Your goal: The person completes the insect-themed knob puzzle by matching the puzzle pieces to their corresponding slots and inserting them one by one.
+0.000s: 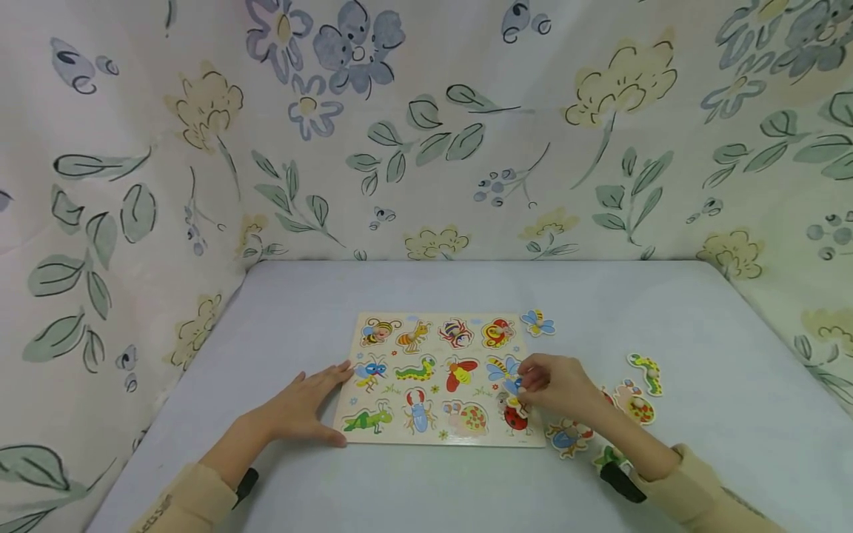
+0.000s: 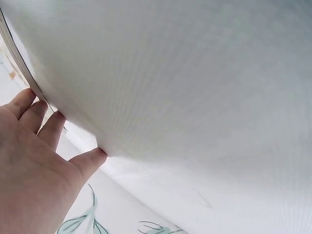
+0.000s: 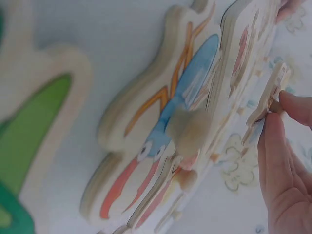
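Note:
A wooden insect puzzle board (image 1: 393,437) lies on the table, with rows of colourful bugs. My right hand (image 1: 560,389) is over its right side, between the dragonfly and ladybug pictures. In the right wrist view, its thumb and fingers pinch a small wooden puzzle piece (image 3: 267,95) by the knob; the piece's picture is mostly turned away. My left hand (image 1: 303,407) spreads along the board's left edge, fingertips on the edge and thumb near the lower corner. A stag beetle piece (image 1: 569,438) with a knob lies just right of the board, large in the right wrist view.
More loose pieces lie to the right: a caterpillar (image 1: 646,374), a snail (image 1: 636,406) and a green piece (image 1: 608,457) partly under the right wrist. A dragonfly piece (image 1: 537,323) sits by the board's upper right corner. Floral cloth (image 1: 426,148) surrounds the white table (image 1: 426,488).

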A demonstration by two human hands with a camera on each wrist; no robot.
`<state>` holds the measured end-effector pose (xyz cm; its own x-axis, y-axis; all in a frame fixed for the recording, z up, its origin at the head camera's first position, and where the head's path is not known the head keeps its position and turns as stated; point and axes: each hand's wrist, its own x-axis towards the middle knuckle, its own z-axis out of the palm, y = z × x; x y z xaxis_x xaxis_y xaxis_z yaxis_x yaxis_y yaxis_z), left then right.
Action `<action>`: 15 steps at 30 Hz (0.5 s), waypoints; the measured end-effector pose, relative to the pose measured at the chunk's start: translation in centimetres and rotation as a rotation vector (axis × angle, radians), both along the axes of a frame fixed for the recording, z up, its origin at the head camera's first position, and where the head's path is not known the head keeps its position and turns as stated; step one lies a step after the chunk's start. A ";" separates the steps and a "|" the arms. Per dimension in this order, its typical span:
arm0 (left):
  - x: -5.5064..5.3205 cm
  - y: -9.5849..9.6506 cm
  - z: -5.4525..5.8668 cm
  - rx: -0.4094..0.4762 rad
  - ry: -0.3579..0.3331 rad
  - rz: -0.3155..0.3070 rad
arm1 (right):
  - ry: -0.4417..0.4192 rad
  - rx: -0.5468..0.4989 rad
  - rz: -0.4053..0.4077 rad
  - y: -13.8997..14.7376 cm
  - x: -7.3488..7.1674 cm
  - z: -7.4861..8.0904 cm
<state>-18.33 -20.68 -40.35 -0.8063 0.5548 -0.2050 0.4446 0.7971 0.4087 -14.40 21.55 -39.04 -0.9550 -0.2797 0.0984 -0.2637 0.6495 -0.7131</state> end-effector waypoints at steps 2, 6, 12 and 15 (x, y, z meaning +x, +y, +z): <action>0.0 0.0 0.0 0.001 -0.005 0.002 | -0.014 -0.006 0.002 -0.3 -0.1 -0.1; 0.0 0.1 0.2 -0.001 -0.012 0.002 | -0.032 -0.012 0.014 -0.8 -0.3 -0.2; 0.1 0.2 0.3 -0.005 -0.021 0.004 | -0.032 -0.017 0.039 -1.8 -0.7 -0.1; 0.0 0.2 0.4 -0.011 -0.028 0.012 | -0.039 -0.014 0.048 -2.4 -1.0 0.0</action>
